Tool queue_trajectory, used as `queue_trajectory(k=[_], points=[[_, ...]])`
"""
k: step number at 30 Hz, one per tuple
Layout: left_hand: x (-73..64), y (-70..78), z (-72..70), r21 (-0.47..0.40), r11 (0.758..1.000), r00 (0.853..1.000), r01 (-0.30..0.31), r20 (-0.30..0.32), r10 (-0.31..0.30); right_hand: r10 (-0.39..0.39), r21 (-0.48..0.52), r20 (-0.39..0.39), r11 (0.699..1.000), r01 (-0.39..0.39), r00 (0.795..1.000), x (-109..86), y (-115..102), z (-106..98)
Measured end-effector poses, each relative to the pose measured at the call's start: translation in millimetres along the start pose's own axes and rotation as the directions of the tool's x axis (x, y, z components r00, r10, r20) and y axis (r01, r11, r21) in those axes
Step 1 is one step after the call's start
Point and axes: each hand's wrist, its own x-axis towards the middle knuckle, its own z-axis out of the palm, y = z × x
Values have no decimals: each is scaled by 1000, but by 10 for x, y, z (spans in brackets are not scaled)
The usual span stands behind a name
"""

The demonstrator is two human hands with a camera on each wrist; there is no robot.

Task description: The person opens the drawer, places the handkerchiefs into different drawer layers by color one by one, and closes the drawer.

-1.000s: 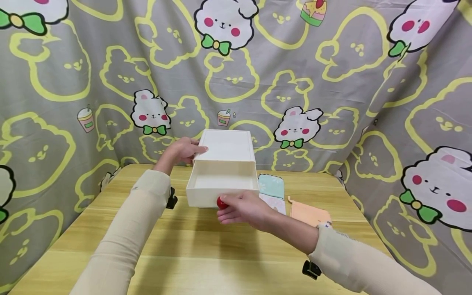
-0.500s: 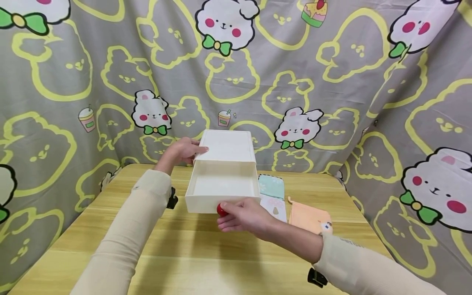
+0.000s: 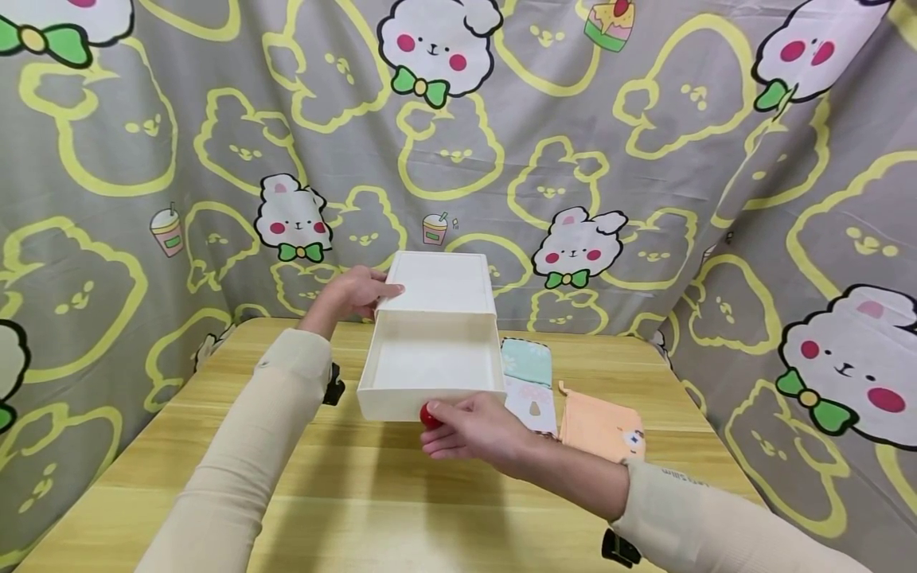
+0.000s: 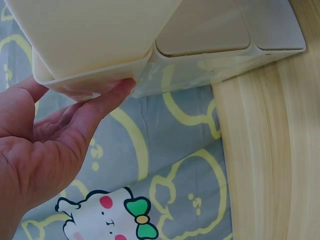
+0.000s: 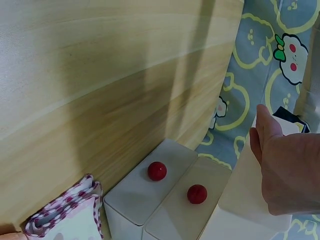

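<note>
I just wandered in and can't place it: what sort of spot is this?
Probably a makeshift tabletop work booth: a cartoon-print curtain hangs behind and beside a wood-grain table, which bears a white drawer unit and an orange cloth.

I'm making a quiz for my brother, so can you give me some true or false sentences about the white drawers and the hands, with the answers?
1. The right hand pinches a red knob. True.
2. The top drawer is closed. False: the top drawer is pulled out.
3. The left hand is inside that drawer. False: the left hand grips the white cabinet by its left side.
4. An orange cloth lies on the table. True.
5. The lower drawers have blue knobs. False: their knobs are red.
</note>
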Motion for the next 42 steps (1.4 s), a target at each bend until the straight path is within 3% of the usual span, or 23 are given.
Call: queue_trajectory(k=[10,19,23,28,31,35,39,42], points=[[-9,0,6,-8,1000,1000,-4,-4,4,0,0,7,1000,0,1000,-26,33,3],[-1,-4,3,-8,1000,1000,-13,0,13,48,-104,85,994,-39,995,-39,-23,-85],[3,-8,2,-2,1000,1000,-12,-1,12,108,-211,173,975,-70,979,-68,-122,-193],[15,-9,-2,-1,1000,1000,-4,-3,4,181,-365,243,927,-83,953,-121,-303,-368],[15,-7,-7,5,1000,1000,-1,-7,1,196,-406,280,911,-69,940,-142,-420,-488],[-3,-3,-9,5,1000,1000,3,-11,-3,168,-401,331,916,-23,929,-155,-565,-636],[-5,0,0,-7,1000,1000,7,-12,-7,122,-369,314,930,3,942,-154,-689,-790],[6,-5,6,-15,1000,1000,11,-12,-11,83,-348,258,937,13,963,-136,-747,-947]])
